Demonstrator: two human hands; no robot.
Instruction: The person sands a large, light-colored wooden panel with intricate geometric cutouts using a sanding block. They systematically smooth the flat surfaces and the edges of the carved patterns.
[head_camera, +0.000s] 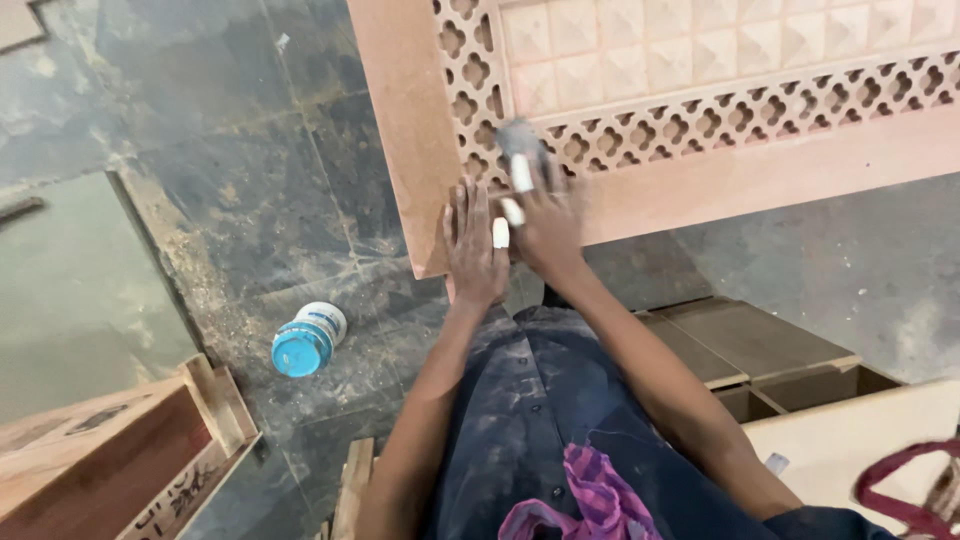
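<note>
Your left hand (476, 245) lies flat, fingers spread, on the carved panel (700, 120) at twelve o'clock. Your right hand (545, 215), taped fingers closed, presses a grey sanding pad (520, 140) on the lattice. Pushing hard could snap the thin fretwork; the blue-capped jar (308, 338) at nine o'clock could roll.

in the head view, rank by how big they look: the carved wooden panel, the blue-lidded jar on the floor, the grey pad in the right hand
1. carved wooden panel, largest by far
2. blue-lidded jar
3. grey pad under the right hand; partly hidden and blurred, so its place after the jar is unsure
</note>
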